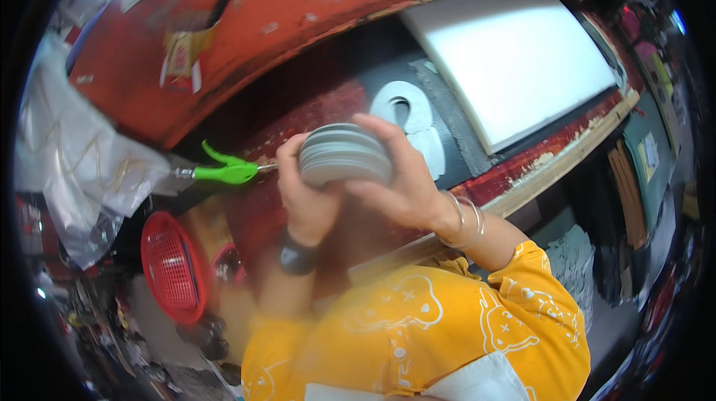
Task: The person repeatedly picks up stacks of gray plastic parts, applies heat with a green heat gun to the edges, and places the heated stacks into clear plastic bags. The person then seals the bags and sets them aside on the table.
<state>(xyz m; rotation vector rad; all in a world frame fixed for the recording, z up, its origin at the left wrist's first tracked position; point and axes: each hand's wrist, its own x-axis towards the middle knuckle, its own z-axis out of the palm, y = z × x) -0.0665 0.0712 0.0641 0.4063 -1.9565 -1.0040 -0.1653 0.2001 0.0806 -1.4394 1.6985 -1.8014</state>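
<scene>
Between my two hands is a stack of thin grey rounded pieces (344, 153), held up over the red worktop. My left hand (304, 196) wraps its left side, with the thumb and fingers closed round the edge. On the right side my right hand (403, 177) grips the same stack, fingers over the far edge and thumb at the near edge. Just past my right hand, white ring-shaped pieces (418, 106) and further flat white pieces (428, 151) lie on a dark surface. The underside of the stack is hidden.
A green air blow gun (227, 170) lies left of my hands. A large white slab (522, 58) rests at the far right. Red baskets (175, 267) stand low on the left, below a clear plastic bag (89, 170). A red raised ledge (253, 20) runs along the back.
</scene>
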